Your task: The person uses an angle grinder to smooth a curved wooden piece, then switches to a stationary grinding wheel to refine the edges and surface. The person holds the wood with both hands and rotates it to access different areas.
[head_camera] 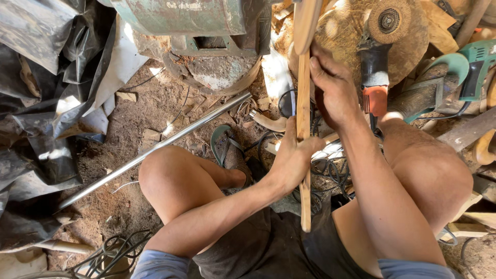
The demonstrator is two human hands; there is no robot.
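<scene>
I sit with my knees apart and hold a long wooden piece (304, 93) upright between them; it has a thin handle and widens into a flat blade at the top edge. My left hand (293, 157) is wrapped around the lower handle. My right hand (333, 88) grips the handle higher up, just below the blade. The handle's lower end reaches down to my dark shorts.
An orange-and-black angle grinder (376, 62) with a sanding disc lies by my right knee, a teal power tool (478, 64) beyond it. A metal pipe (155, 149) runs diagonally across the sawdust-covered ground. Black plastic sheeting (46, 93) is at left; a green machine base (196, 20) ahead; cables underfoot.
</scene>
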